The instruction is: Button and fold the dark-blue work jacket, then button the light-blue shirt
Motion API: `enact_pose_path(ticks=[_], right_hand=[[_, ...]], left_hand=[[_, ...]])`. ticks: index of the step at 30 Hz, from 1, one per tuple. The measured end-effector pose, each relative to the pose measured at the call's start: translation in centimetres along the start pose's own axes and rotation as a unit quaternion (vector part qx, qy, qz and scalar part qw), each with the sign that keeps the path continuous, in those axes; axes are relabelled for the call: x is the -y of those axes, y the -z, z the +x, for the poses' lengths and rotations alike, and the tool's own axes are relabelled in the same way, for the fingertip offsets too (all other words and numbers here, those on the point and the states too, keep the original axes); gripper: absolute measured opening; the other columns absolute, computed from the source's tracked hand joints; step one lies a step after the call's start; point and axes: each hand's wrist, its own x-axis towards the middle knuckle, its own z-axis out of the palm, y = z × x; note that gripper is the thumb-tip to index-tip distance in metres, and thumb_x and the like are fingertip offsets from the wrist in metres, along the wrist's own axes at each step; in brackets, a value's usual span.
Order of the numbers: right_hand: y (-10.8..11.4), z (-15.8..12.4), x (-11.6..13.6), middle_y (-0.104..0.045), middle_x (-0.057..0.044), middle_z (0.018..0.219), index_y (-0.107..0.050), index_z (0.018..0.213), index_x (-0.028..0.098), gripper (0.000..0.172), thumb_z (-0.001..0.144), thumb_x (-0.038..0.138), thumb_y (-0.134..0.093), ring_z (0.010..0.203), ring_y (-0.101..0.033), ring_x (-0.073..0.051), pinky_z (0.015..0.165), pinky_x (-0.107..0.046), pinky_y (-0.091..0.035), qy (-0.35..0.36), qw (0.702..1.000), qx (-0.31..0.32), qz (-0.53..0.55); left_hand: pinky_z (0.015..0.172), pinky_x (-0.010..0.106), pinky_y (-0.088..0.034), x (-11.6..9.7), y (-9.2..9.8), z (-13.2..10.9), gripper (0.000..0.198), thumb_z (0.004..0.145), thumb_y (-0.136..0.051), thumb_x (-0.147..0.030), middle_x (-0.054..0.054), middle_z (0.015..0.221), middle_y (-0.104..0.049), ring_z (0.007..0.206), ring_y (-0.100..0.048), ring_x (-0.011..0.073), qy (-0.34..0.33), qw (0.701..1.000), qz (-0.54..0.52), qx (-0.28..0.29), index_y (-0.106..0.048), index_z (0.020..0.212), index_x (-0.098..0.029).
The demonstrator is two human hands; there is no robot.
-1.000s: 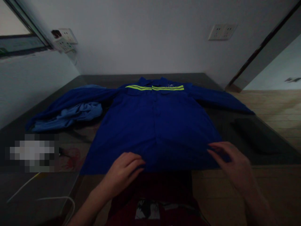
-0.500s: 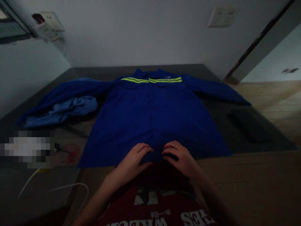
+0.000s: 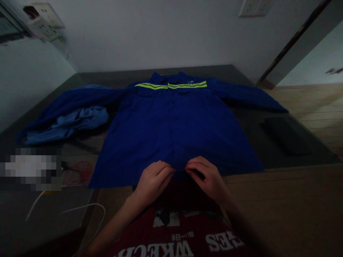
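A blue work jacket [image 3: 166,125] lies face up on the dark table, its collar toward the wall and its sleeves spread to both sides. Yellow-green reflective stripes cross the chest. At the middle of the bottom hem, my left hand [image 3: 155,178] pinches the cloth between thumb and fingers, left of the front placket. Just right of the placket, my right hand [image 3: 203,175] pinches the same hem with thumb and fingertips. A small gap separates the two hands, and the hem between them is slightly raised.
A crumpled light blue garment [image 3: 77,123] lies by the jacket's left sleeve. A dark flat object [image 3: 286,135] rests on the table [image 3: 249,125] at right. White cable [image 3: 91,205] loops at lower left, near a pixelated patch. Wall sockets [image 3: 255,8] are above the table.
My left fingers and thumb have closed together on the hem, where they were more apart before. My right hand stays at the hem, its fingers slightly closer together. The view has tilted down a little.
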Motion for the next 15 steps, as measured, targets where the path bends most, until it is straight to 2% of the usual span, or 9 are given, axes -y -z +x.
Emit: enact_pose_path(ticks=[3, 5, 8, 10, 13, 15], right_hand=[[0.4, -0.5, -0.1, -0.065, -0.006, 0.090, -0.065, 0.089, 0.019, 0.012, 0.089, 0.016, -0.053, 0.085, -0.059, -0.017, 0.076, -0.032, -0.049, 0.053, 0.998, 0.012, -0.038], [0.3, -0.9, -0.5, -0.065, -0.006, 0.091, -0.065, 0.087, 0.019, 0.013, 0.089, 0.015, -0.053, 0.086, -0.057, -0.018, 0.076, -0.033, -0.048, 0.079, 0.993, 0.038, -0.078], [-0.1, -1.3, -1.1, -0.064, -0.007, 0.092, -0.066, 0.084, 0.018, 0.014, 0.088, 0.014, -0.054, 0.087, -0.055, -0.019, 0.076, -0.034, -0.046, 0.092, 0.985, 0.070, -0.125], [-0.3, -1.4, -1.2, -0.064, -0.007, 0.094, -0.066, 0.083, 0.019, 0.014, 0.088, 0.014, -0.053, 0.087, -0.054, -0.019, 0.076, -0.035, -0.045, 0.087, 0.984, 0.082, -0.133], [-0.1, -1.2, -0.9, -0.064, -0.006, 0.095, -0.064, 0.082, 0.019, 0.012, 0.088, 0.015, -0.055, 0.090, -0.055, -0.019, 0.077, -0.033, -0.044, 0.065, 0.985, 0.106, -0.116], [0.4, -0.8, -0.9, -0.064, -0.004, 0.093, -0.064, 0.082, 0.020, 0.011, 0.088, 0.018, -0.055, 0.088, -0.056, -0.017, 0.076, -0.030, -0.044, 0.050, 0.986, 0.128, -0.092]], left_hand=[[0.066, 0.027, -0.044, -0.3, -0.3, -0.3, 0.010, 0.088, -0.052, -0.014, 0.002, 0.081, -0.063, 0.073, -0.056, 0.0133, -0.045, 0.998, 0.024, -0.040, -0.061, 0.087, -0.017], [0.069, 0.029, -0.046, -0.3, -0.4, -0.4, 0.011, 0.088, -0.052, -0.013, 0.004, 0.085, -0.064, 0.079, -0.057, 0.0149, -0.061, 0.997, 0.035, -0.026, -0.061, 0.084, -0.017], [0.082, 0.035, -0.049, -0.3, -0.6, -0.3, 0.009, 0.088, -0.053, -0.014, 0.008, 0.103, -0.064, 0.098, -0.058, 0.0196, -0.064, 0.997, 0.030, 0.008, -0.062, 0.085, -0.017], [0.090, 0.039, -0.049, -0.3, -0.7, 0.0, 0.010, 0.087, -0.055, -0.019, 0.010, 0.115, -0.062, 0.109, -0.056, 0.0218, -0.069, 0.997, 0.020, 0.033, -0.061, 0.095, -0.017], [0.100, 0.042, -0.046, -0.1, -0.9, 0.4, 0.037, 0.089, -0.053, -0.022, 0.012, 0.131, -0.056, 0.123, -0.050, 0.0216, -0.082, 0.993, 0.041, 0.074, -0.051, 0.125, -0.017], [0.102, 0.039, -0.046, 0.3, -1.3, 0.5, 0.046, 0.090, -0.051, -0.022, 0.011, 0.135, -0.053, 0.127, -0.048, 0.0204, -0.107, 0.987, 0.080, 0.091, -0.042, 0.135, -0.016]])
